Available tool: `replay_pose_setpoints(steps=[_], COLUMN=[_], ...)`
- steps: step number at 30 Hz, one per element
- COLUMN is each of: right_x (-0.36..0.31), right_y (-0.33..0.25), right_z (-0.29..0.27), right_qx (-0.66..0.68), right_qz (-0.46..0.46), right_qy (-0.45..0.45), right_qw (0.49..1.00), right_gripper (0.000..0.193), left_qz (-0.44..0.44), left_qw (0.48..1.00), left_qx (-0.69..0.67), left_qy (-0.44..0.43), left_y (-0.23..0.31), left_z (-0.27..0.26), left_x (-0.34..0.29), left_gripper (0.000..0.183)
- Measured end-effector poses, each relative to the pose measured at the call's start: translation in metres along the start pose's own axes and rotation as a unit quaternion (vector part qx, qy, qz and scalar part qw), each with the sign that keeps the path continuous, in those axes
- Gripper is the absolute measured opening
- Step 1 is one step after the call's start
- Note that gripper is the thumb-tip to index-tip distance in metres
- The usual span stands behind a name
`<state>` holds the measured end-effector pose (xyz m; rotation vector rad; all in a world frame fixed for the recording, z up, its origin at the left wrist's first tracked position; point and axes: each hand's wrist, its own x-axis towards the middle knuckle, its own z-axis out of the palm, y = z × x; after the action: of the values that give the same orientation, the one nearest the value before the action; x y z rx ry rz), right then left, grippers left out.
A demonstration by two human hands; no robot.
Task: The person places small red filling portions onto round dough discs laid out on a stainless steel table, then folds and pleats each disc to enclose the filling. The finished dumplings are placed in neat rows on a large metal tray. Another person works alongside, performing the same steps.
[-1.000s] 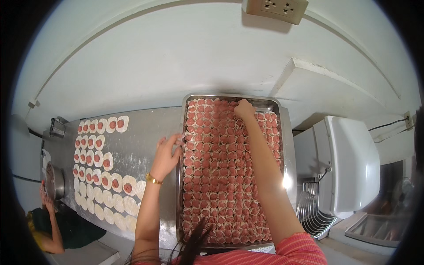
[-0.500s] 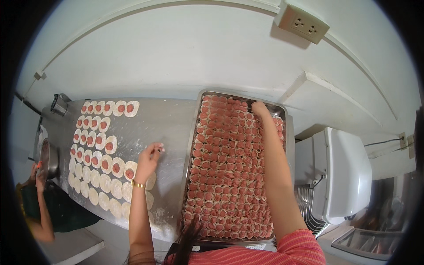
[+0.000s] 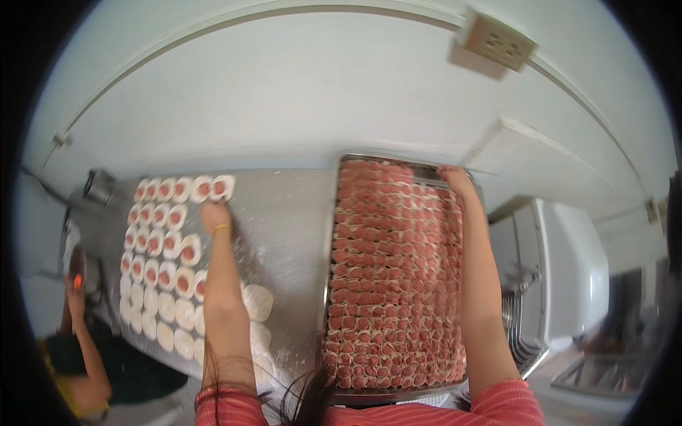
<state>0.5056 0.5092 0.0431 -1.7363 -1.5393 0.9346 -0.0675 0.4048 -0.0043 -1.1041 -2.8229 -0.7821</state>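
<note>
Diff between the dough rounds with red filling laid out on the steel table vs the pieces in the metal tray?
The flat pale dough rounds with red filling lie open and spaced in rows on the bare steel table; the rolled pink-and-cream pieces are closed up and packed touching in the rectangular metal tray. The left hand reaches the rounds; the right hand rests at the tray's far corner. Both show the same dough and red filling.

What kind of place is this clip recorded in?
Probably a small food-production kitchen: a steel worktable dusted with flour, rows of round dough wrappers topped with pink filling, and a large metal tray packed with finished wrapped pieces.
</note>
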Motion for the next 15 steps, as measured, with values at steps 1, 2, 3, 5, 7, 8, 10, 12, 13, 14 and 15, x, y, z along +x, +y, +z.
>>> replay_pose_setpoints(steps=[1,2,3,5,7,8,10,12,13,14,15], right_x=[-0.015,-0.022,-0.031,-0.050,-0.066,-0.079,-0.102,-0.131,-0.151,-0.169,-0.190], right_y=[-0.007,-0.009,-0.007,-0.002,-0.007,-0.013,-0.020,-0.026,-0.042,-0.056,-0.066], right_z=[-0.017,-0.033,-0.050,-0.071,-0.074,-0.070,-0.058,-0.039,-0.027,-0.012,0.004], right_qx=[0.021,0.044,0.066,0.127,0.168,0.180,0.195,0.199,0.190,0.193,0.195], right_qz=[0.020,0.036,0.050,0.039,0.038,0.048,0.029,-0.022,-0.003,-0.010,-0.012], right_qy=[0.029,0.053,0.075,0.094,0.104,0.107,0.109,0.113,0.103,0.080,0.059], right_qw=[0.999,0.997,0.994,0.987,0.980,0.977,0.974,0.973,0.976,0.978,0.979], right_gripper=[0.022,0.024,0.025,0.026,0.025,0.024,0.023,0.023,0.022,0.021,0.021], left_qz=[-0.005,-0.014,-0.018,-0.038,-0.085,-0.109,-0.153,-0.156,-0.144,-0.132,-0.137], left_qw=[1.000,0.999,0.998,0.996,0.967,0.942,0.769,0.603,0.560,0.515,0.500], left_qx=[-0.015,-0.026,-0.040,-0.058,-0.231,-0.312,-0.612,-0.766,-0.795,-0.820,-0.822], left_qy=[-0.010,-0.019,-0.036,-0.059,-0.060,-0.056,-0.104,-0.158,-0.186,-0.213,-0.236], left_y=[0.004,0.014,0.026,0.039,0.023,0.013,-0.009,-0.022,-0.025,-0.027,-0.024], left_z=[0.003,0.006,0.014,0.014,0.030,0.034,0.040,0.028,0.015,0.001,-0.017], left_x=[0.005,0.008,0.009,0.012,0.026,0.030,0.027,0.016,0.004,-0.011,-0.035], left_gripper=[0.035,0.033,0.033,0.033,0.032,0.032,0.033,0.034,0.034,0.034,0.032])
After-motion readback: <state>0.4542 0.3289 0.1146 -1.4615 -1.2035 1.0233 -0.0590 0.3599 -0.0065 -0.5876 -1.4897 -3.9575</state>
